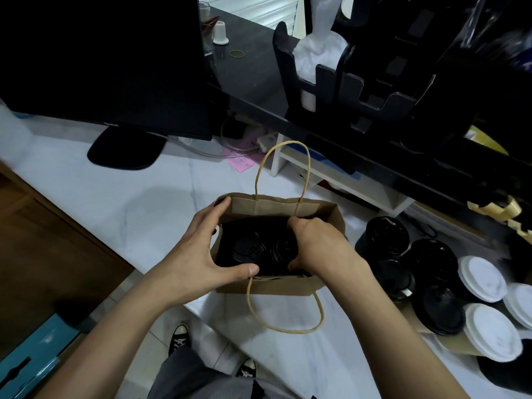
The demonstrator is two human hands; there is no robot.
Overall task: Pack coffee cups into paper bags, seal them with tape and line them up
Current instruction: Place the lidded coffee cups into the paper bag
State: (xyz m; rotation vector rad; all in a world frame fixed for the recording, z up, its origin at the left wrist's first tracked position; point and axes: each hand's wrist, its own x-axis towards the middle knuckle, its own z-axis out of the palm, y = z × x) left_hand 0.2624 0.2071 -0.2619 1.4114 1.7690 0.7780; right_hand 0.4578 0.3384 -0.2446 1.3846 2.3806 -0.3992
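Both hands at the open paper bag

We spread our left hand [201, 249] across the paper bag [276, 286] mouth, fingers straight, while our right hand [313, 246] grips the black-lidded cups [264, 249] inside. Spare lidded cups [437, 283] stand right of it on the surface [115, 197]; we read no writing.
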